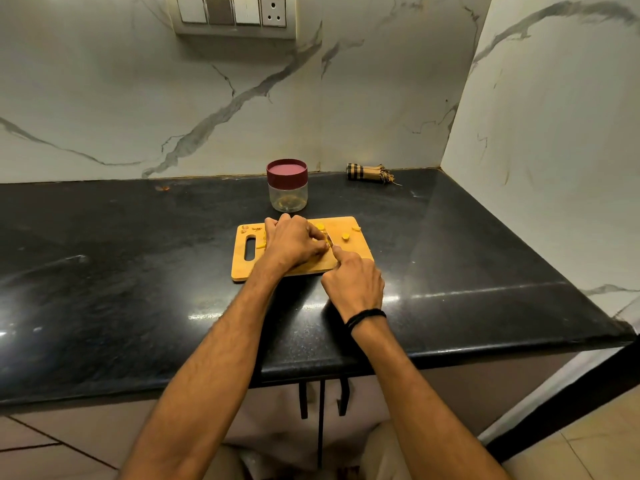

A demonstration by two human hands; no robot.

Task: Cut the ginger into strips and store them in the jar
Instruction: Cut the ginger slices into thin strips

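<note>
At frame centre, the left hand (292,245) curls its fingers down onto a yellow ginger piece (324,244) on the rectangular wooden cutting board (249,268). Just below and to its right, the right hand (353,284) grips a small knife (330,241), its blade beside the left fingertips. The clear plastic jar with a maroon lid (287,194) stands just behind the board's far edge. The black stone counter (138,254) spreads wide on both sides.

The countertop (138,237) is speckled black, wall (104,98) white with grey marble veins. Cutting board (242,268) is honey-tan, ginger bits (345,237) yellow, jar (287,197) clear with a maroon lid (287,169). Rolled cloth (367,173) is a tan-and-black check.
</note>
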